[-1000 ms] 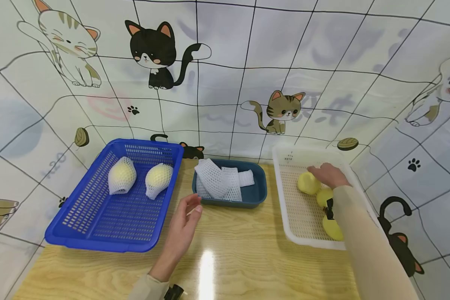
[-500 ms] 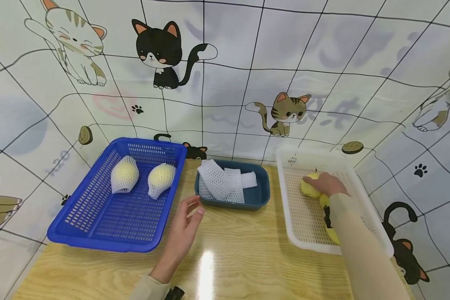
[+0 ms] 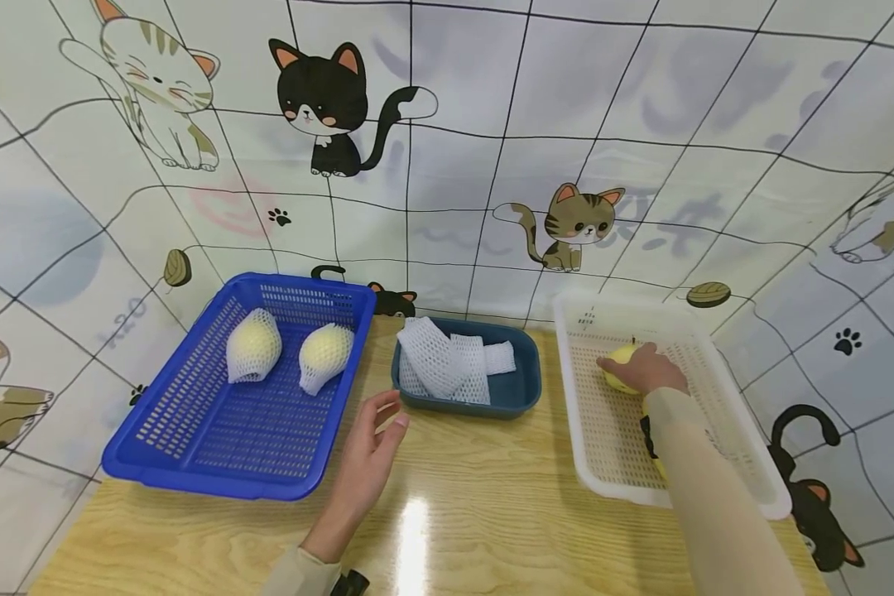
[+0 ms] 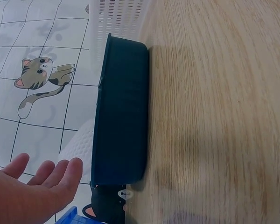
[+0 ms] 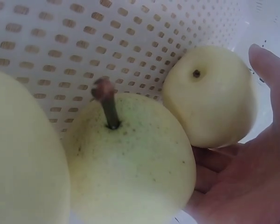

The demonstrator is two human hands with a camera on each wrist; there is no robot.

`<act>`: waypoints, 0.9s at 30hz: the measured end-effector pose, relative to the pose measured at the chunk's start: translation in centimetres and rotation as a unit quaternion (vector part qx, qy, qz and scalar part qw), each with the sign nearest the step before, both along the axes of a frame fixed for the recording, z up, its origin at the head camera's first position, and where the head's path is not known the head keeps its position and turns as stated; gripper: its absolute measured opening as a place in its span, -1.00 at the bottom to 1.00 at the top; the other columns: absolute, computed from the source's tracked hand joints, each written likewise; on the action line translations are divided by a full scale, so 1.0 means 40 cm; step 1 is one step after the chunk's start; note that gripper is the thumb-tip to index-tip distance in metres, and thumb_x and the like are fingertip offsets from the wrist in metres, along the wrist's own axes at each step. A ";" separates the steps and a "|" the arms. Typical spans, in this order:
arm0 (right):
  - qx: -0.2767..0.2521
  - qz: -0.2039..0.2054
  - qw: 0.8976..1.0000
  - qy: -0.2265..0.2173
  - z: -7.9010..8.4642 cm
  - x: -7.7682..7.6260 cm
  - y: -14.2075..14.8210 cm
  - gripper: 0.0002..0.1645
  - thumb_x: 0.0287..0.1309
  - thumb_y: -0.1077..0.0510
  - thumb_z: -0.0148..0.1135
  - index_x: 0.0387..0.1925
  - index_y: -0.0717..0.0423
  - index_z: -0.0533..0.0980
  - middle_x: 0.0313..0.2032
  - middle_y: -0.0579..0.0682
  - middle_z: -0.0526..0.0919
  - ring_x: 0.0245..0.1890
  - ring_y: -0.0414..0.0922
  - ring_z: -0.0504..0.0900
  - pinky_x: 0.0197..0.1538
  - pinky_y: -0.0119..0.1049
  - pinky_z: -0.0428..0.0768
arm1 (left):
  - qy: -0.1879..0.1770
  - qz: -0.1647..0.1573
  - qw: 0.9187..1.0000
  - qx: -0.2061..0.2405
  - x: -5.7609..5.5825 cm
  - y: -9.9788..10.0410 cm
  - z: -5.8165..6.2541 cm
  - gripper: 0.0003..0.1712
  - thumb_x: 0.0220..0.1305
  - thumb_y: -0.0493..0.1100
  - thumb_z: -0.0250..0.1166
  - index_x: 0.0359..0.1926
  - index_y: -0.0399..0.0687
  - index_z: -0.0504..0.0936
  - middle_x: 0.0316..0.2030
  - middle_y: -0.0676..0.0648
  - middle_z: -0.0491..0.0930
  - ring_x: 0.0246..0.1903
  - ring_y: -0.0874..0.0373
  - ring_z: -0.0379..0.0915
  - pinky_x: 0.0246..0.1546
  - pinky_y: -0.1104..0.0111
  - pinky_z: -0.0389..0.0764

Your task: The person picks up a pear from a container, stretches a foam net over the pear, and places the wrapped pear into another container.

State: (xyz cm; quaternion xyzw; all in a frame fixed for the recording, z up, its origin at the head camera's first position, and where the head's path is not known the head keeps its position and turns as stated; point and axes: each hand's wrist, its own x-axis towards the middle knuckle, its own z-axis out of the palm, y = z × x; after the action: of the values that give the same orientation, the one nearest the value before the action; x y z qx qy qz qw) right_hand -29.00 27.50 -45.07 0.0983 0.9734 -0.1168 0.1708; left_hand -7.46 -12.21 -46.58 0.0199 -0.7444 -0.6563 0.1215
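Your left hand (image 3: 368, 447) hangs idle near you, fingers loosely spread over the wooden table (image 3: 492, 497) short of the dark tray (image 3: 525, 385), while farther off your right hand (image 3: 644, 371) cups the far pear (image 5: 210, 93) in the white basket (image 3: 715, 348), fingers curled round it, its stem-to-base axis roughly upright.

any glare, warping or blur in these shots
Head view: a bright glare streak on the glossy wooden table, and wide-angle bending of the backdrop grid lines. Left wrist view: the dark blue plastic tray casts a soft shadow. Right wrist view: the nearest pale yellow pear looks soft.
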 end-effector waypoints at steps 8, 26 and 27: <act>0.008 0.002 1.000 -0.005 -0.014 -0.013 -0.002 0.36 0.25 -0.38 0.25 0.40 0.69 -0.12 -0.08 0.54 0.52 -0.14 0.32 0.58 -0.06 0.17 0.60 | -0.004 -0.001 1.000 -0.001 0.001 0.001 -0.001 -0.50 0.56 -0.19 0.14 0.37 -0.36 0.36 0.37 -0.35 0.37 0.38 -0.25 0.32 0.28 -0.13 0.44; -0.061 0.075 0.991 0.092 0.068 -0.011 -0.012 0.05 0.20 -0.19 0.29 0.22 0.66 0.13 -0.19 0.43 0.49 -0.30 0.22 0.54 -0.30 0.01 0.55 | -0.017 0.000 1.000 0.009 -0.003 -0.002 -0.006 -0.51 0.54 -0.23 0.15 0.37 -0.35 0.37 0.35 -0.34 0.42 0.37 -0.22 0.35 0.29 -0.08 0.45; -0.069 0.074 0.990 0.093 0.077 -0.008 -0.017 0.06 0.20 -0.19 0.29 0.24 0.65 0.12 -0.17 0.43 0.49 -0.28 0.22 0.54 -0.30 0.00 0.55 | -0.018 0.001 1.000 0.008 -0.003 -0.003 -0.006 -0.51 0.54 -0.23 0.15 0.37 -0.34 0.38 0.34 -0.34 0.43 0.36 -0.22 0.35 0.29 -0.08 0.45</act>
State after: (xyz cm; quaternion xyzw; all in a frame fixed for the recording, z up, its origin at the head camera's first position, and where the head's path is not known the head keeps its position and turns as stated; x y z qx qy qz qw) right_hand -29.32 26.83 -41.98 0.0024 0.9794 -0.1790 0.0939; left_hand -7.60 -12.34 -46.81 0.0332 -0.7413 -0.6614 0.1088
